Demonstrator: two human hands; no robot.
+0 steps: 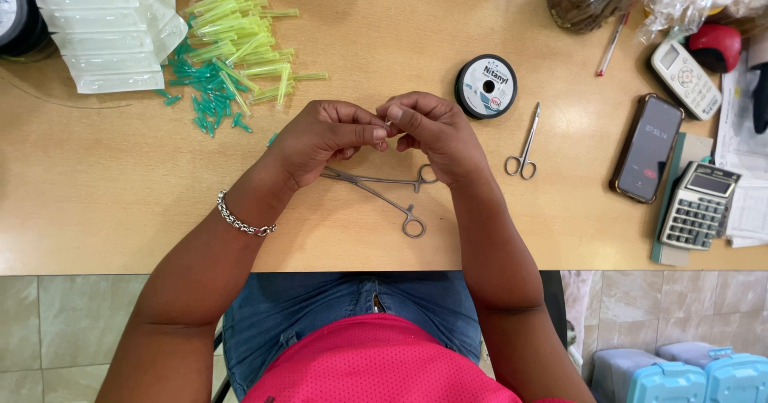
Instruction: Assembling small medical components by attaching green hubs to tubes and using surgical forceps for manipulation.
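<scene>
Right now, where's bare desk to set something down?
Free: the wide strip left of the left hand, below the green tubes; also between the forceps and the phone, below the scissors. Crowded: the right edge around the calculator and the top left.

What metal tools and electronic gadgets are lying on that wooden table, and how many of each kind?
Silver metal forceps with ring handles, under the hands: 1
Small silver metal scissors: 1
Black smartphone with lit screen: 1
Grey desk calculator: 1
White handset with keypad: 1
Total: 5

The left hand and right hand pinch something too small to tell.
</scene>
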